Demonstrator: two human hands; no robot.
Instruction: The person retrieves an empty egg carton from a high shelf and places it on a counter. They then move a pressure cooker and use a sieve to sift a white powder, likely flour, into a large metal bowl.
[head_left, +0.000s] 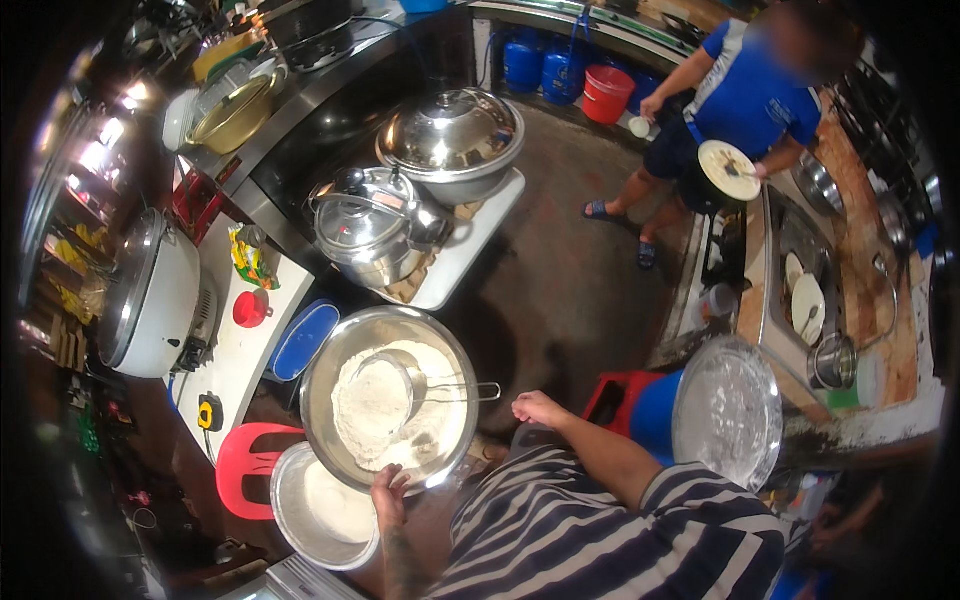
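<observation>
A wide stainless steel bowl (315, 390) of pale flour-like powder (450, 405) is in front of me. In it rests a round wire-handled strainer (442, 391), also filled with powder, its handle reaching past the bowl's right rim. My left hand (390, 491) grips the bowl's near rim. Just right of the strainer handle, and apart from it, my right hand (540, 409) is curled with nothing visible in it. Below the bowl's left side, an aluminium pot (289, 510) contains more pale powder.
A steel kettle (360, 225) and a lidded pot (450, 142) occupy a white board (480, 240). Left, a white table (289, 270) carries a red cup (251, 309) and tape measure (210, 412). A powder-dusted tray (727, 412) is right. Another person (757, 97) holds a plate near the sink (810, 232).
</observation>
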